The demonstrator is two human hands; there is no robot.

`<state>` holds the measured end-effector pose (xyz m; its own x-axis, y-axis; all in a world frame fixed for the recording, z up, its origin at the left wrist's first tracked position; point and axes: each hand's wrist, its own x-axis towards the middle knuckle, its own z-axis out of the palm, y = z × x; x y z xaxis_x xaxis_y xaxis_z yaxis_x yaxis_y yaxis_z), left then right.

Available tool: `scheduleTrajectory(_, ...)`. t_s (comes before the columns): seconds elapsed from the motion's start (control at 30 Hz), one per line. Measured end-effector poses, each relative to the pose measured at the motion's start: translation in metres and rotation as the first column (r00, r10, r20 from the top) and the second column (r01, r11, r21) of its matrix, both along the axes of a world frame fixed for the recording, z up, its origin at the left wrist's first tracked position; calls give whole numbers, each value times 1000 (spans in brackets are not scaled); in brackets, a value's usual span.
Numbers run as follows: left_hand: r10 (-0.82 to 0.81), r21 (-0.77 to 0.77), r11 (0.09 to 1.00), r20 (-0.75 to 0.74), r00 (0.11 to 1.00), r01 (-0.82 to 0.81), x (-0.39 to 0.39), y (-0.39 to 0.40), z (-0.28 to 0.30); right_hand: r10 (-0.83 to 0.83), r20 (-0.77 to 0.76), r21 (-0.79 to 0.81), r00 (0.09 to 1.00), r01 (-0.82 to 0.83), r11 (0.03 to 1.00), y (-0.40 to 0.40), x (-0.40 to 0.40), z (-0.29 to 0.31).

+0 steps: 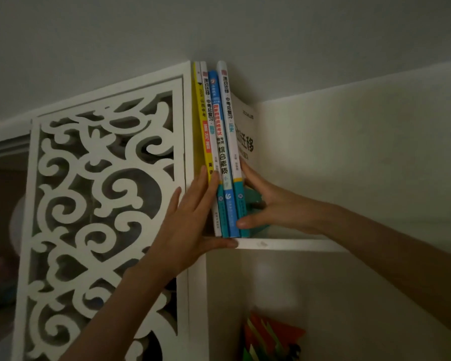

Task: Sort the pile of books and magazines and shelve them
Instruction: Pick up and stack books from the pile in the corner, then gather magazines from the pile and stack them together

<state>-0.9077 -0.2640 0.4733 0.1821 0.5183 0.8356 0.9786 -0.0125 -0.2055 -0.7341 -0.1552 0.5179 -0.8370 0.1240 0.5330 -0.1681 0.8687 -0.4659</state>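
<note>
The head camera looks up at a white shelf board point(284, 244) set into a pale alcove. Four upright books stand on its left end, spines facing out, long axes vertical and leaning slightly left at the top. From left: a yellow-spined paperback point(201, 118), a thin white-spined book with black characters point(209, 121), a blue-spined book with a red label point(220, 142), and a white-spined book with a teal foot point(232, 131).

The yellow one sits tight against the white upright edge of a carved white scrollwork panel point(104, 204), so no room remains on that side. To the right of the row the shelf is open as far as the side wall, apart from the right hand. The book tops reach close to the ceiling.

The left hand point(190, 217) lies flat, fingers straight, against the spines of the two left books, thumb along the shelf's front edge. The right hand point(271, 204) is spread on the front cover of the rightmost book, fingers extended, thumb at the lower spine; neither hand is clenched. Below the shelf, orange and green folded paper point(271, 334) shows in the lower compartment.
</note>
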Motion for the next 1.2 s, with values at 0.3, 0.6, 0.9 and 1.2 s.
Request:
scheduleTrajectory(0.3,195,133,974,-76,978,-184,3,-20,3,-60,-105,95,993,70,993,-15,-21,-7)
scheduleTrajectory(0.6,83,-23,996,54,995,-82,-16,-29,-3,-214,-174,115,961,235,965,-24,-25,-2)
scheduleTrajectory(0.9,-480,251,858,78,874,449,97,-19,-54,-460,-361,122,811,530,839,-64,81,-45)
scheduleTrajectory(1.2,-642,-126,617,491,590,777,294,59,-200,-858,-4,-117,514,851,511,-63,349,-209)
